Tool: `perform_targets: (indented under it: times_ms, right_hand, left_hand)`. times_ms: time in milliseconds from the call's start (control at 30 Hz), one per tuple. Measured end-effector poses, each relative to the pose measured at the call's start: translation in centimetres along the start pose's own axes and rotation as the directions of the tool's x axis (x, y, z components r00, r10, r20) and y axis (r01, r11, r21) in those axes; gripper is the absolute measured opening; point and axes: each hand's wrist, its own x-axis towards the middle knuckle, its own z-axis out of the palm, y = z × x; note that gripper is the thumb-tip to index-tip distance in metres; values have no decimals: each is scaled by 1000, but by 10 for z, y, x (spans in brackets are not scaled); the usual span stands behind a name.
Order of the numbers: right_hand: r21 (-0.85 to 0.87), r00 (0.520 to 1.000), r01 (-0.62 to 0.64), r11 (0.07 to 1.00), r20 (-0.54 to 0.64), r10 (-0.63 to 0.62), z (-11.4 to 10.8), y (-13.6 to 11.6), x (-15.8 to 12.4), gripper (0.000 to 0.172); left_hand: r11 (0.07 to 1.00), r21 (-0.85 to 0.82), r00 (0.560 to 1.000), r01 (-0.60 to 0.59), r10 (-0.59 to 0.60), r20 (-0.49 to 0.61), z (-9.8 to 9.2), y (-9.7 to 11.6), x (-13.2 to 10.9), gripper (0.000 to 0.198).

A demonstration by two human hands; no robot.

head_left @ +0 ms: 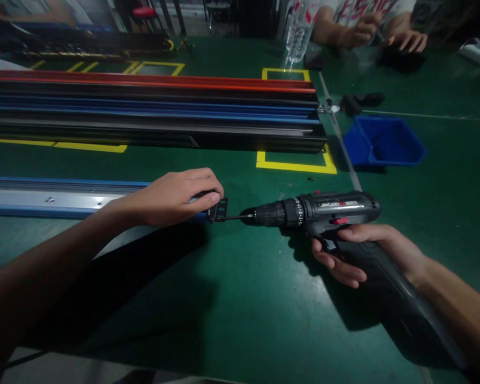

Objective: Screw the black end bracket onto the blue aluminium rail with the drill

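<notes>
Green matting covers the workbench [240, 298], marked off with yellow tape outlines. Nearest, the right hand [364, 250] wraps the grip of a black cordless drill-driver with a red switch [328, 213], lying level so its thin bit [232, 217] points left. The bit tip meets a small black plastic end bracket [218, 209] fitted to the end of a long pale blue-and-silver aluminium rail [64, 198]. The left hand [176, 194] presses down over that rail end, fingertips clamped on the bracket to steady it. The bracket looks seated, and the screw seems partly driven at most; its head is too small to judge. Beyond lies a stack of long red, blue and black profiles [152, 109], with a blue plastic bin [384, 141] to its right. Farther off, another person's hands [384, 34] work beside a clear water bottle [298, 32].
</notes>
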Motion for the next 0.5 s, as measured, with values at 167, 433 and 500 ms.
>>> perform_targets:
  times_ms: [167, 433, 500]
  right_hand:
    - [-34, 999, 23, 999, 50, -21, -7, 5, -1, 40]
    - [-43, 999, 39, 998, 37, -37, -13, 9, -1, 33]
    - [-65, 1000, 23, 998, 8, -23, -13, 10, -1, 36]
  left_hand:
    - [1000, -3, 1000, 8, -8, 3, -1, 2, 1, 45]
    - [1000, -20, 1000, 17, -17, 13, -2, 5, 2, 41]
    - [999, -35, 1000, 19, -19, 10, -2, 6, 2, 39]
